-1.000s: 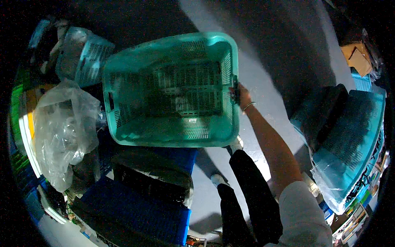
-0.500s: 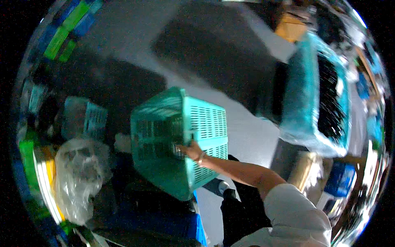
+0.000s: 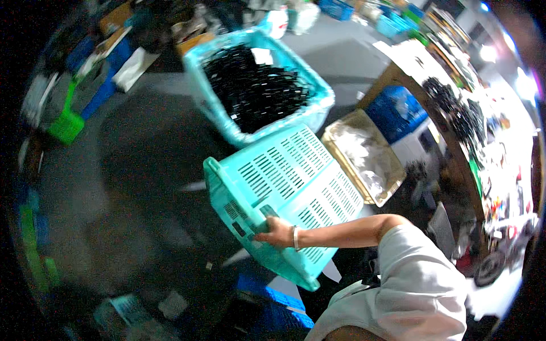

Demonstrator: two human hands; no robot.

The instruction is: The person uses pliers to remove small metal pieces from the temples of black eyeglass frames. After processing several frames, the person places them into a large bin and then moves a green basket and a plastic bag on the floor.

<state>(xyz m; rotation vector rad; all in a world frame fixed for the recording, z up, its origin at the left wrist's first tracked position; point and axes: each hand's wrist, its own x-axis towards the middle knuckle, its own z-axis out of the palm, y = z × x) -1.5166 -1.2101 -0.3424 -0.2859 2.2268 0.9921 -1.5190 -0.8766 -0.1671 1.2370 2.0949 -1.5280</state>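
Observation:
My right hand (image 3: 277, 232) is closed on the rim of a turquoise plastic basket (image 3: 301, 196) with slotted sides, and a pale band circles the wrist. The basket is tilted, its slotted side facing up and its rim toward the left. Past its far side stands a bigger turquoise bin (image 3: 199, 94), lined with clear film and filled with small black pieces (image 3: 256, 94); a white scrap lies on top of them. In this view the basket overlaps the bin's near edge; whether they touch I cannot tell. My left hand is out of view.
A beige box (image 3: 392, 187) of clear plastic bags stands right of the basket, with a blue crate (image 3: 392, 116) behind it. A cluttered workbench (image 3: 455, 122) runs along the right. A green dustpan (image 3: 67, 126) is at the far left; another blue crate (image 3: 278, 298) is below the basket.
The view has swung to the right. The basket, still in my right hand, has turned from showing its open inside to showing its slotted outside, and is now nearer the bin of black pieces.

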